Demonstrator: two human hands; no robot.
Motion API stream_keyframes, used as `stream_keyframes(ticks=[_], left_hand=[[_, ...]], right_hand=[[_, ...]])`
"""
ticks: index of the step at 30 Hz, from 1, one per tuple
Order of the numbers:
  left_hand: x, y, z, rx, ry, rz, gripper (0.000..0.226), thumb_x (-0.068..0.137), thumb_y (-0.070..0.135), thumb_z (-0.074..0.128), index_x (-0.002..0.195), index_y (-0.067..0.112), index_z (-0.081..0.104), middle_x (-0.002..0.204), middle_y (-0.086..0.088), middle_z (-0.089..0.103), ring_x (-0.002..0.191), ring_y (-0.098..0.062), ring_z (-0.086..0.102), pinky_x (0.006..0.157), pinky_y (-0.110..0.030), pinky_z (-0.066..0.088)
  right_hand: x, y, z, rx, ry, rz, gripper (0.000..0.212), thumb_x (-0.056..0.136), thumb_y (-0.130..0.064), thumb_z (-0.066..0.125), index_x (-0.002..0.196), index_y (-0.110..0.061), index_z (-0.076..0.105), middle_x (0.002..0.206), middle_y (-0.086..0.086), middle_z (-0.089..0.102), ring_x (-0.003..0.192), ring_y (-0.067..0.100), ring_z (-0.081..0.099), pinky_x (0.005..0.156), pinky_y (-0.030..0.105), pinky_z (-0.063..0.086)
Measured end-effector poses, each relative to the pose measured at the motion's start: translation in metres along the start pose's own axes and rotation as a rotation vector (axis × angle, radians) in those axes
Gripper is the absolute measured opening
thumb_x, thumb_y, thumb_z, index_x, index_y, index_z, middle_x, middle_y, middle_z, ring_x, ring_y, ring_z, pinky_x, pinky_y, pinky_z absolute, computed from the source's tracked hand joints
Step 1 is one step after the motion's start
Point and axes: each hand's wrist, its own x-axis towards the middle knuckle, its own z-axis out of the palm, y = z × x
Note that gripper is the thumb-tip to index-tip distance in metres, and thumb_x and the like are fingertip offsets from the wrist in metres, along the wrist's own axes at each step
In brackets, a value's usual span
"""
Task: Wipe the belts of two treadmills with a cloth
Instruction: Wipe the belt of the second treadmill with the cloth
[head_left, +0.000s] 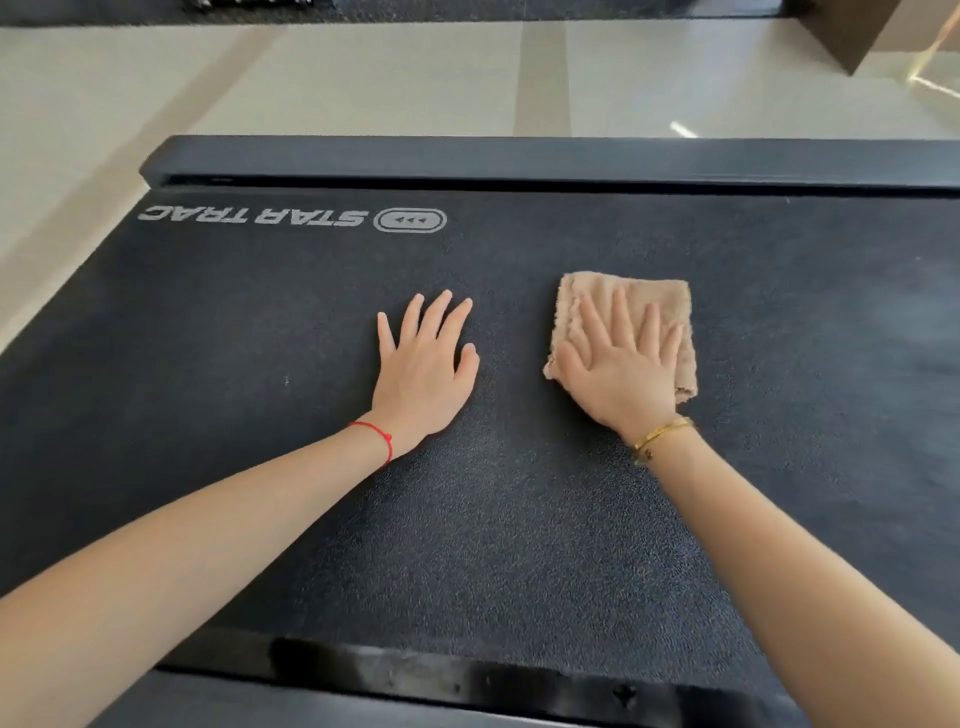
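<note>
A black textured treadmill belt (260, 322) fills most of the head view, with a STAR TRAC logo (291, 218) printed near its far left. A folded beige cloth (649, 296) lies flat on the belt right of centre. My right hand (618, 364) presses on the cloth with straight, spread fingers. My left hand (426, 364) rests flat on the bare belt to the left of the cloth, fingers spread, holding nothing.
A black side rail (519, 158) runs along the belt's far edge, and another rail (415, 675) borders the near edge. Pale tiled floor (363, 78) lies beyond. A second dark machine edge (467, 8) shows at the top, and a brown post base (841, 31) stands at top right.
</note>
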Motion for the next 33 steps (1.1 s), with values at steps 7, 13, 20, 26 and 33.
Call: stream_keyframes(ticks=[7, 13, 20, 26, 33], left_hand=[[0.004, -0.003, 0.002, -0.014, 0.055, 0.015, 0.051, 0.098, 0.036, 0.040, 0.147, 0.022, 0.039, 0.155, 0.000, 0.034, 0.146, -0.024, 0.023, 0.119, -0.057, 0.014], [0.029, -0.001, 0.001, -0.011, 0.033, 0.019, 0.060, 0.099, 0.041, 0.036, 0.154, 0.023, 0.024, 0.160, -0.004, 0.023, 0.149, -0.027, 0.015, 0.120, -0.060, 0.008], [0.037, -0.002, 0.014, 0.047, -0.017, -0.035, 0.063, 0.097, 0.050, 0.017, 0.158, 0.032, 0.009, 0.165, 0.005, 0.008, 0.153, -0.023, 0.000, 0.120, -0.060, 0.002], [0.038, -0.010, 0.015, 0.082, 0.000, -0.026, 0.066, 0.094, 0.057, 0.008, 0.157, 0.036, 0.010, 0.165, 0.008, 0.010, 0.152, -0.020, 0.003, 0.120, -0.059, 0.005], [0.038, -0.005, 0.017, 0.080, -0.021, -0.041, 0.063, 0.097, 0.053, 0.014, 0.157, 0.036, 0.005, 0.166, 0.008, 0.006, 0.153, -0.021, -0.001, 0.120, -0.060, 0.002]], right_hand=[[-0.012, -0.013, 0.011, -0.028, 0.032, -0.261, 0.061, 0.099, -0.060, 0.020, 0.155, -0.043, 0.000, 0.164, -0.011, -0.008, 0.151, 0.027, -0.013, 0.120, 0.049, -0.013], [0.067, 0.016, -0.007, -0.020, 0.031, -0.031, 0.063, 0.099, -0.055, 0.019, 0.157, -0.037, 0.000, 0.165, -0.005, -0.009, 0.150, 0.033, -0.013, 0.119, 0.054, -0.012], [0.142, -0.048, -0.001, -0.014, -0.043, -0.078, 0.065, 0.098, -0.053, 0.019, 0.157, -0.034, -0.001, 0.165, -0.001, -0.011, 0.148, 0.039, -0.016, 0.116, 0.060, -0.014], [0.163, -0.048, -0.003, -0.042, -0.061, -0.214, 0.064, 0.098, -0.060, 0.019, 0.156, -0.040, 0.000, 0.165, -0.008, -0.011, 0.150, 0.034, -0.014, 0.118, 0.055, -0.013], [0.179, 0.082, -0.045, -0.018, -0.073, 0.215, 0.069, 0.095, -0.063, 0.019, 0.156, -0.038, -0.002, 0.164, -0.005, -0.012, 0.149, 0.037, -0.014, 0.117, 0.058, -0.013]])
